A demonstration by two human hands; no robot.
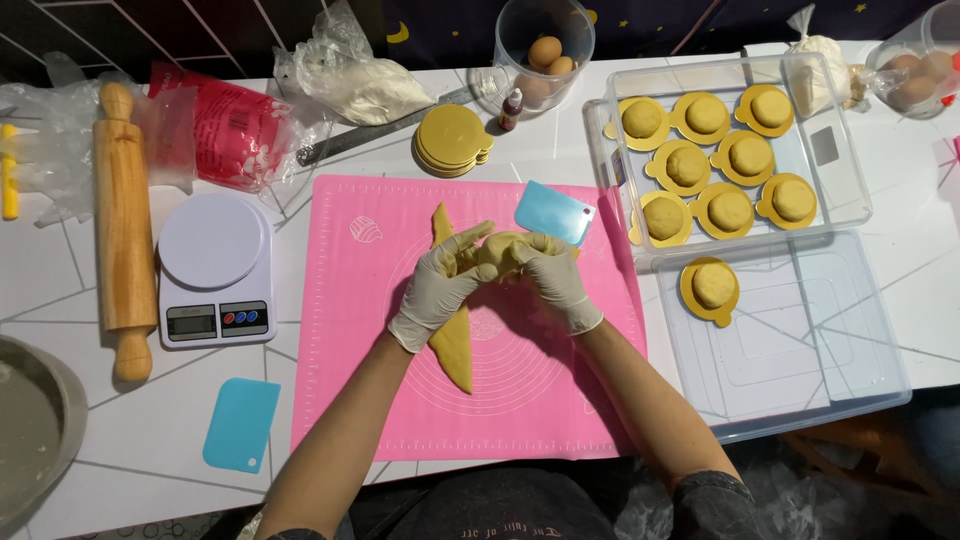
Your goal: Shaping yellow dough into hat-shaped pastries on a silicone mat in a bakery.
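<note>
We see two gloved hands meeting over a pink mat (400, 400) on the white worktop (140, 450). The left hand (440, 285) and the right hand (550, 275) both hold a small lump of dough (497, 250) between them, just above the mat. The fingers of both hands are curled shut around the lump (we can only see a bit of it peeking out). Under the left hand lies a long dough strip (455, 345), flat on the mat, with pointed ends. A blue scraper (553, 212) rests on the mat's top edge, just beside the right hand. A second blue scraper (240, 425) lies on the worktop left of the mat. Next to the mat on the left sits a white scale (213, 270), and past it a wooden rolling pin (122, 240). At the right is a clear tray (850, 190) with dough balls on gold discs (705, 160). In front of it, a clear lid (800, 350) holds one more ball on a disc (712, 288). A stack of gold discs (452, 140) sits above the mat, near a tub of eggs (545, 55).
</note>
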